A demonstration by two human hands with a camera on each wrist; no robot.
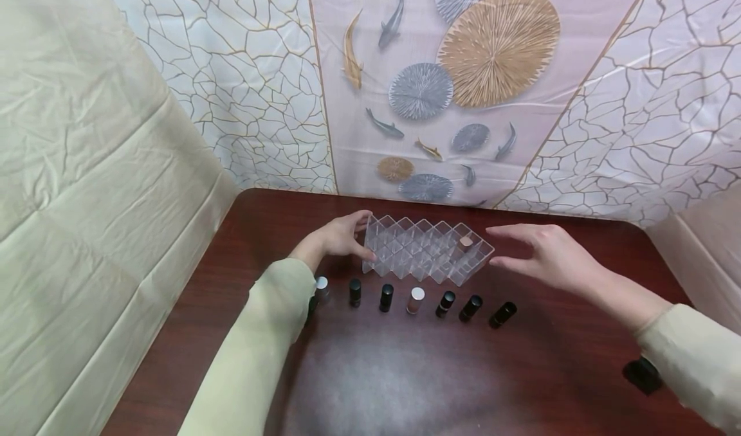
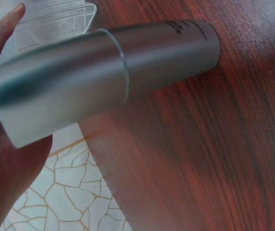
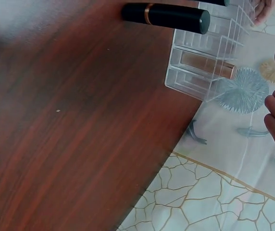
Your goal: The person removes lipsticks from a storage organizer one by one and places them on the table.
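Observation:
A clear lipstick organizer (image 1: pixel 413 251) with diamond-shaped compartments stands toward the back of the table. My left hand (image 1: pixel 343 235) grips its left end, thumb at the front corner and fingers at the back corner. Just off the right end is my right hand (image 1: pixel 547 256), thumb and fingers spread apart and holding nothing. One lipstick with a brownish-pink cap (image 1: pixel 465 244) sits in a compartment near the right end; the right wrist view shows this tube (image 3: pixel 207 65) through the clear wall.
In front of the organizer runs a row of upright lipsticks: a silver tube (image 1: pixel 321 286) at the left, a white-capped one (image 1: pixel 415 300) mid-row, and several black ones, including a black lipstick (image 1: pixel 502 314) at the right end. A patterned cloth (image 1: pixel 278 101) hangs behind the dark wooden table (image 1: pixel 556 372).

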